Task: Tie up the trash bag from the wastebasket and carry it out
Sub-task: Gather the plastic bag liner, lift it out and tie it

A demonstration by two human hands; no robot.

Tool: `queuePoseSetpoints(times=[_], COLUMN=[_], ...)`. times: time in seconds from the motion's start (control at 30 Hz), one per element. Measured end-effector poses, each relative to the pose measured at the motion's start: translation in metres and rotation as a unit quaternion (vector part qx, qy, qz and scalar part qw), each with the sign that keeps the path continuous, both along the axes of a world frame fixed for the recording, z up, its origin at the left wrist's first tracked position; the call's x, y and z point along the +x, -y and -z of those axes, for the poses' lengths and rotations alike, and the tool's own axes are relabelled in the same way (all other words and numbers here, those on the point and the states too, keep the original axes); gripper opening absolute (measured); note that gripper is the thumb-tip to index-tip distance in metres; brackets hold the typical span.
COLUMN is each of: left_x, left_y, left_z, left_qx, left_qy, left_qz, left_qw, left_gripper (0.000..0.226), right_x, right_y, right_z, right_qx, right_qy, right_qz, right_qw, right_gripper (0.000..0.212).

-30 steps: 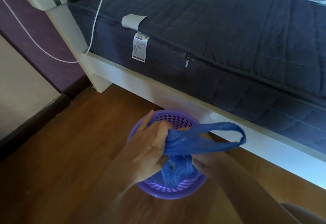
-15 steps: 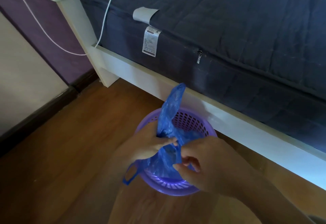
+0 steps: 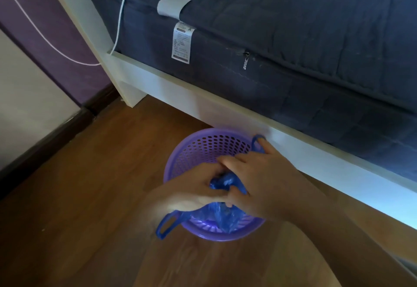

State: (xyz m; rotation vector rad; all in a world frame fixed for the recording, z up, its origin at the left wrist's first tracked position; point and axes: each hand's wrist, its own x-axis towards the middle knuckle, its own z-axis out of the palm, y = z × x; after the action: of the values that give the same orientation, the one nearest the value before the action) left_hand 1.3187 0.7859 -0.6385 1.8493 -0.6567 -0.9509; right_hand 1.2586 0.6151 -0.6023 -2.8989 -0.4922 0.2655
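Head view: both hands meet over the purple wastebasket (image 3: 203,149), which stands on the wooden floor (image 3: 79,196) just beside the white bed frame (image 3: 225,110). The left hand (image 3: 191,187) comes in from the near left, knuckles up, its fingers curled tight around the gathered neck of the blue trash bag (image 3: 222,214). The right hand (image 3: 266,180) reaches in from the near right, palm down, and clamps the same bunched plastic from the other side; the two hands touch each other at the twisted knot of the bag. One bag handle loops out past the right hand's far fingers, another hangs below the left hand over the basket's near rim. The bag's body sits inside the basket. A dark mattress (image 3: 293,38) with a white label (image 3: 181,43) lies on the frame beyond.
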Motion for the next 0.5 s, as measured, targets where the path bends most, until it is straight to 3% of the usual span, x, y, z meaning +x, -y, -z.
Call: queuePoseSetpoints(times=[0.13, 0.27, 0.37, 0.43, 0.5], left_x=[0.001, 0.001, 0.0, -0.001, -0.003], left_y=[-0.002, 0.0, 0.002, 0.001, 0.002], left_z=[-0.005, -0.01, -0.009, -0.008, -0.009], left_qx=[-0.012, -0.004, -0.005, -0.009, -0.015], left_qy=[0.007, 0.024, 0.03, 0.018, 0.019], left_qz=[0.026, 0.034, 0.049, 0.057, 0.07], left_qw=[1.0, 0.999, 0.998, 0.998, 0.997], left_gripper=[0.018, 0.01, 0.019, 0.023, 0.021], right_x=[-0.003, 0.001, 0.002, 0.001, 0.003], right_y=[0.005, 0.015, 0.022, 0.026, 0.03], right_z=[0.001, -0.005, -0.005, -0.003, -0.002], right_qx=[0.075, 0.068, 0.089, 0.211, 0.361], right_qy=[-0.073, -0.032, -0.001, -0.06, -0.122], right_qz=[0.017, 0.012, -0.014, 0.015, 0.043], right_qw=[0.994, 0.997, 0.996, 0.976, 0.924], right_gripper=[0.031, 0.026, 0.019, 0.015, 0.02])
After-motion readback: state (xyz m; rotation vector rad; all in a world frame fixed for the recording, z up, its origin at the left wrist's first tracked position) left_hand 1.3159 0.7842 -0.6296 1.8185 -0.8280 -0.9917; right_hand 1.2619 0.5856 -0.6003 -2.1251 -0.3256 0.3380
